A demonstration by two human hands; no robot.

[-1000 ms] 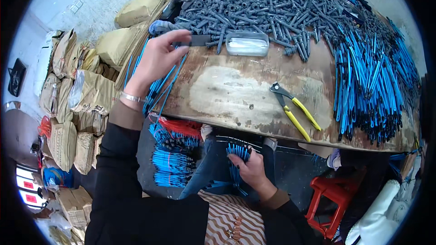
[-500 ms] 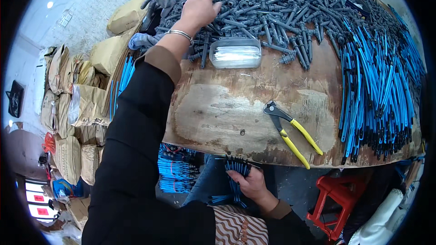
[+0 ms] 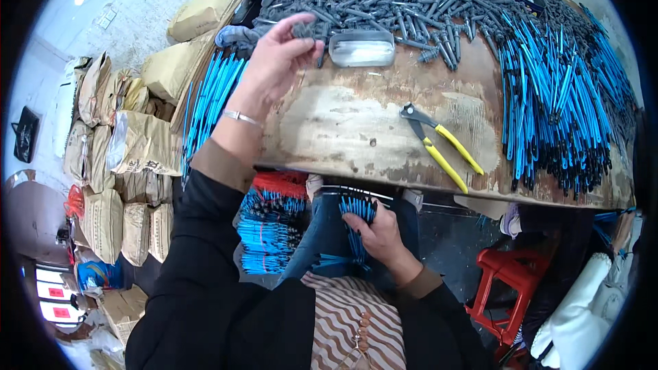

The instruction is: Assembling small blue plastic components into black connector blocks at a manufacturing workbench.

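My left hand (image 3: 277, 62) is over the table's left part, just left of the clear plastic box (image 3: 362, 58) of thin white strips. Its thumb and fingers are bent around a small dark grey plastic fitting (image 3: 303, 30), partly covered by the fingers. Below the table's near edge, my right hand (image 3: 382, 233) is closed round a bundle of thin blue sticks (image 3: 358, 209) with dark tips, held above my lap. A pair of end-cutting pincers (image 3: 439, 144) with yellow handles lies on the wooden table (image 3: 329, 137), handles toward me.
A large heap of grey fittings (image 3: 411, 0) covers the far side. Many blue sticks with black ends (image 3: 555, 103) lie at the right, more (image 3: 214, 99) at the left edge. Beneath are bundled blue sticks (image 3: 264, 236) and a red stool (image 3: 507, 291). Brown paper sacks (image 3: 103, 223) stand left.
My left hand has drawn back from the heap toward me, with a grey fitting in its fingers. The right hand keeps its hold on the blue bundle. The view has shifted.
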